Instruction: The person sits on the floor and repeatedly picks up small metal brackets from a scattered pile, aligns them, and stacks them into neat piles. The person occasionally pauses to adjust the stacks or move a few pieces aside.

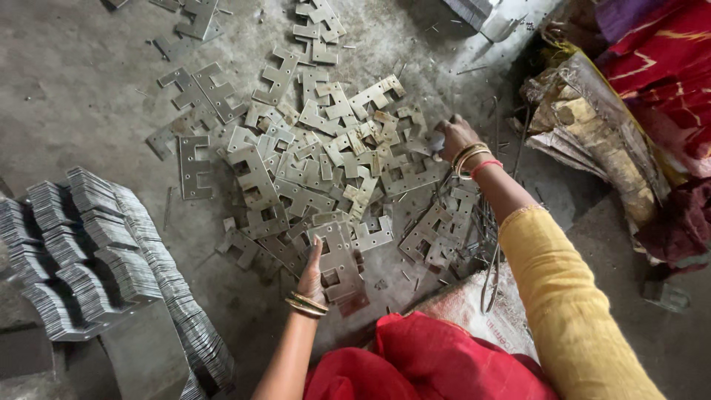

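Note:
A loose heap of flat grey metal plates (311, 163) with notched, E-like cut-outs is spread over the concrete floor. My left hand (313, 272) rests at the near edge of the heap, fingers along a small stack of plates (339, 259) that it grips from the side. My right hand (453, 137), with bangles at the wrist and a yellow sleeve, reaches to the heap's right edge; its fingers curl down onto plates there, and what they hold is hidden.
Neat rows of stacked plates (96, 252) stand at the left. Thin metal rods (489, 244) lie by my right forearm. A worn sack and cardboard (592, 133) sit at the right, red cloth (659, 52) beyond. My red garment (422, 363) fills the bottom.

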